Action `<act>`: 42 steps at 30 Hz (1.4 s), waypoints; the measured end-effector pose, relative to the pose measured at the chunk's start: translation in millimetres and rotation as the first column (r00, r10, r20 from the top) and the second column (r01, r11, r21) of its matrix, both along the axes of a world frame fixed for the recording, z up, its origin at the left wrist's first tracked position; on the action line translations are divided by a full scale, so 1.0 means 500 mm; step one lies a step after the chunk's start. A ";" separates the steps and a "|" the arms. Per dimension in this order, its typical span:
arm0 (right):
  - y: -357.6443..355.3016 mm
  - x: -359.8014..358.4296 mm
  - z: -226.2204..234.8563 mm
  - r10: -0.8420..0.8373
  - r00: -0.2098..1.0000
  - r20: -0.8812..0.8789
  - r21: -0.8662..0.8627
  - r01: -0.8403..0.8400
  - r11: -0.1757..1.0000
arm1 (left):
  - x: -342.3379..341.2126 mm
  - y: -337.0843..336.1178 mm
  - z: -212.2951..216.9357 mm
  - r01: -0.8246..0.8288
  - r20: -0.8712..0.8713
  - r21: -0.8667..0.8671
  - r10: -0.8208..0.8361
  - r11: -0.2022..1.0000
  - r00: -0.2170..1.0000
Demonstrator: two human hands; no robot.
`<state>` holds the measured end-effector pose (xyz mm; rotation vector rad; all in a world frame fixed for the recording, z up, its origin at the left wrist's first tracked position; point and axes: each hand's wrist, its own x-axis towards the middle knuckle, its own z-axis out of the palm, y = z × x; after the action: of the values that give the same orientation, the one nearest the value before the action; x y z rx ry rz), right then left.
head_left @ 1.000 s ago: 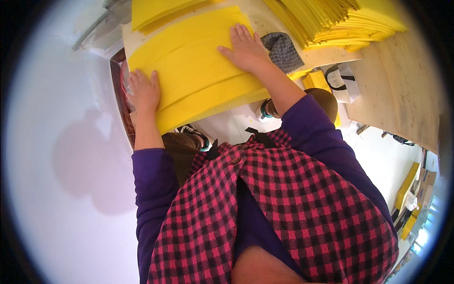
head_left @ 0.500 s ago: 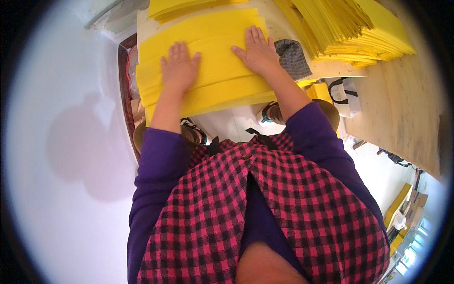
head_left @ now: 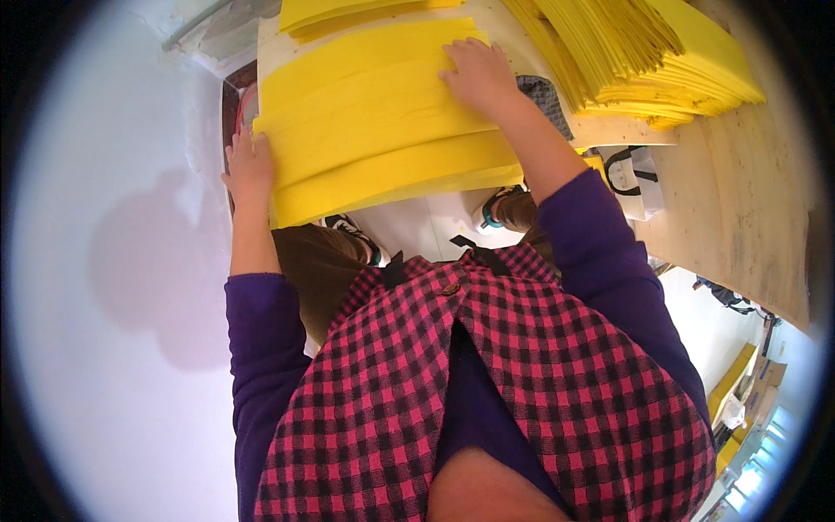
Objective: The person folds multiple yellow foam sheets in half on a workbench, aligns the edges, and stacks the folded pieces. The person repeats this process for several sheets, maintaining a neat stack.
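Note:
A wide yellow fabric sheet [head_left: 365,104], folded in crosswise layers, lies on the wooden table before me, and its near edge hangs past the tabletop. My left hand [head_left: 250,170] is at the sheet's left edge, fingers apart and pointing away from me. At the far right corner, my right hand [head_left: 483,78] touches the sheet with its fingers spread over the edge. Neither hand shows anything gripped in it. Just beyond the right wrist lies a grey textured cloth [head_left: 544,104], partly covered by my arm.
A tall stack of folded yellow fabric [head_left: 644,61] stands at the far right. More yellow fabric [head_left: 348,16] lies beyond the sheet. A white bag with black handles [head_left: 639,183] is below the table edge. A pale wall [head_left: 113,261] rises on the left, near my arm.
My left hand has moved from the top of the sheet out to its left edge. My right hand has shifted slightly, its fingers more bent at the far right corner.

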<state>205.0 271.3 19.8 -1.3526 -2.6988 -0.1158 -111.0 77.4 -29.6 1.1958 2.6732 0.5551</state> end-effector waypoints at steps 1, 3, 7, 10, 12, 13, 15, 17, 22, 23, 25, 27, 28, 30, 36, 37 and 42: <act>0.014 -0.006 0.012 0.046 0.998 -0.041 -0.049 -0.048 0.998 | -0.009 -0.007 -0.003 0.000 0.032 0.056 -0.002 0.998 0.999; 0.031 -0.020 0.026 0.077 0.993 -0.085 -0.118 -0.087 0.989 | -0.020 -0.026 -0.012 -0.009 0.072 0.179 -0.004 0.984 0.997; 0.068 -0.065 0.038 0.097 0.988 -0.122 -0.390 -0.138 0.911 | -0.029 -0.050 -0.016 -0.012 0.094 0.292 -0.016 0.956 0.995; 0.093 -0.083 0.048 0.219 0.971 -0.093 -0.464 -0.236 0.854 | -0.025 -0.061 -0.007 -0.004 0.101 0.371 -0.036 0.929 0.994; 0.105 -0.099 0.059 0.315 0.949 -0.032 -0.504 -0.287 0.815 | -0.020 -0.067 0.003 -0.005 0.142 0.443 -0.064 0.896 0.988; 0.106 -0.106 0.064 0.343 0.939 0.020 -0.533 -0.281 0.798 | -0.018 -0.068 0.008 -0.020 0.188 0.464 -0.077 0.885 0.979; 0.103 -0.114 0.080 0.382 0.923 0.047 -0.544 -0.297 0.785 | -0.013 -0.070 0.023 -0.058 0.293 0.532 -0.119 0.845 0.949; 0.090 -0.116 0.094 0.415 0.909 0.047 -0.516 -0.333 0.789 | -0.005 -0.066 0.039 0.007 0.189 0.538 -0.129 0.843 0.973; 0.043 -0.088 0.132 0.429 0.899 -0.094 -0.341 -0.433 0.834 | 0.003 -0.017 0.099 0.206 0.090 0.534 -0.297 0.820 0.951; 0.033 -0.084 0.140 0.432 0.897 -0.090 -0.312 -0.437 0.843 | 0.001 -0.006 0.113 0.254 0.088 0.501 -0.341 0.827 0.936; 0.013 -0.078 0.157 0.451 0.889 -0.081 -0.227 -0.457 0.860 | -0.005 0.015 0.135 0.291 0.172 0.423 -0.392 0.858 0.904; -0.012 -0.077 0.171 0.435 0.899 -0.056 -0.215 -0.437 0.874 | -0.016 0.018 0.151 0.299 0.332 0.374 -0.428 0.878 0.841; -0.021 -0.073 0.181 0.419 0.906 -0.067 -0.242 -0.422 0.874 | -0.017 0.022 0.154 0.277 0.365 0.436 -0.449 0.857 0.815; -0.034 -0.069 0.202 0.390 0.918 -0.068 -0.273 -0.393 0.878 | -0.048 0.028 0.167 0.283 0.488 0.291 -0.396 0.914 0.778; -0.052 -0.029 0.268 0.354 0.920 -0.168 -0.324 -0.391 0.861 | -0.069 -0.005 0.161 -0.014 0.728 0.506 -0.418 0.863 0.543; -0.056 -0.024 0.272 0.366 0.909 -0.198 -0.327 -0.413 0.850 | -0.068 -0.013 0.157 -0.058 0.706 0.581 -0.468 0.812 0.531; -0.048 -0.008 0.307 0.441 0.845 -0.301 -0.316 -0.525 0.790 | -0.055 -0.018 0.197 -0.234 0.610 0.775 -0.600 0.586 0.518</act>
<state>200.8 247.4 173.4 -0.6214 -2.8661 0.6094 -138.6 68.3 68.8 0.9315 1.3193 1.8594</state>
